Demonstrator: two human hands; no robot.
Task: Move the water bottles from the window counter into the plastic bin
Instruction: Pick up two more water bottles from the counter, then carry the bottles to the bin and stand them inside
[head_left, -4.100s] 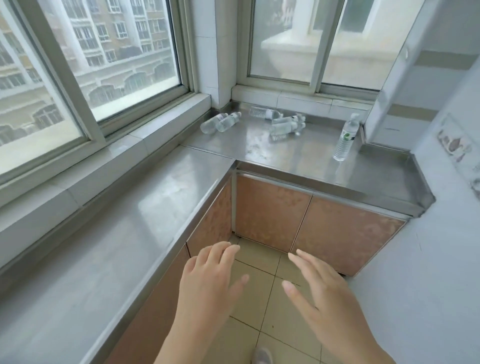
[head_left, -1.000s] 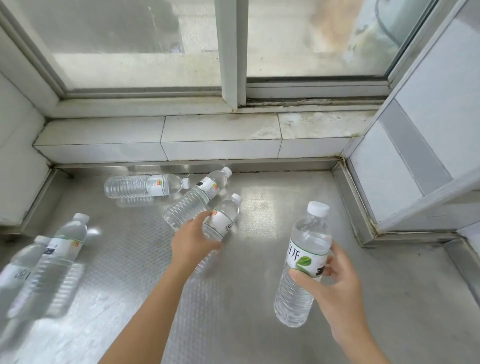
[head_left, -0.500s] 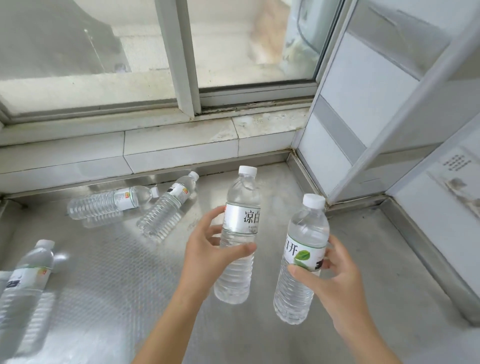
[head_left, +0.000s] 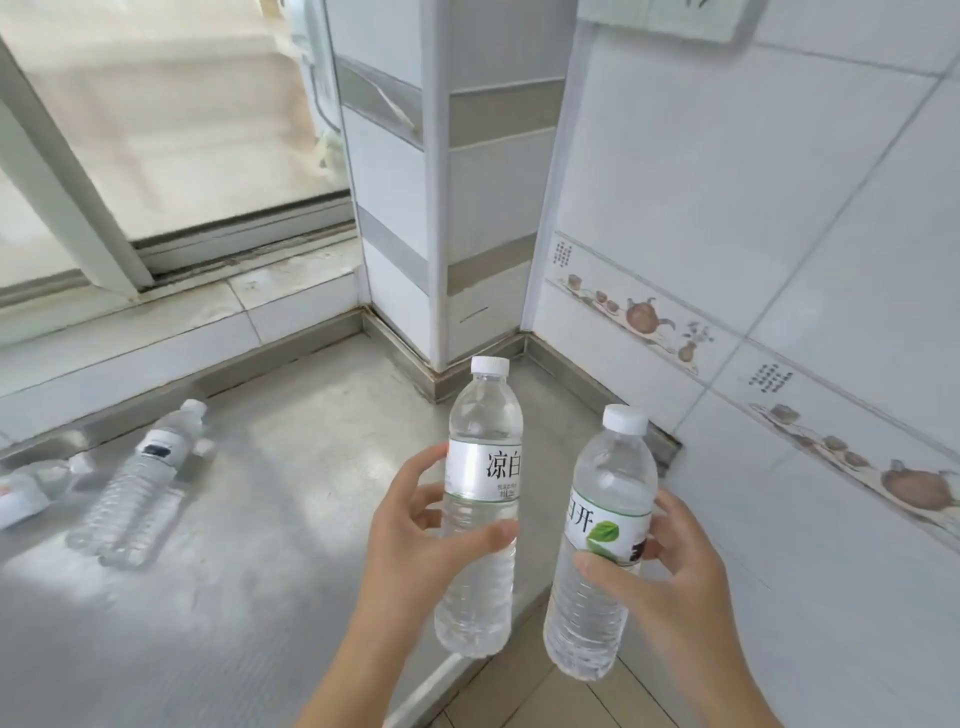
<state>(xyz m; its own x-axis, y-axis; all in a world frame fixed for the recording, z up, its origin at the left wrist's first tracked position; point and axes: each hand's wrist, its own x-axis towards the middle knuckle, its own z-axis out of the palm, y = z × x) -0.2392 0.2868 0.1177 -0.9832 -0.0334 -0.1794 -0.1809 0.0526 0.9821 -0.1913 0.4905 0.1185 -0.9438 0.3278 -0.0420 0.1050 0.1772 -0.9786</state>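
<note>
Head view: left hand (head_left: 415, 535) and right hand (head_left: 670, 571) each grip one upright bottle (head_left: 480, 519), (head_left: 602, 545) off the counter (head_left: 291, 519), evidently for carrying. Others (head_left: 140, 488) lie there; bin unseen.

We read 凉白 on the label of the left bottle (head_left: 480, 499); beside it, the right bottle (head_left: 605, 540) shows 白开 above a green leaf.

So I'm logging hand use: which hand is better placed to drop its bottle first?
Hard to call. The left hand and the right hand each hold an upright bottle in a full grip, and the bin isn't visible. Right, marginally: its bottle already hangs past the counter edge.
</note>
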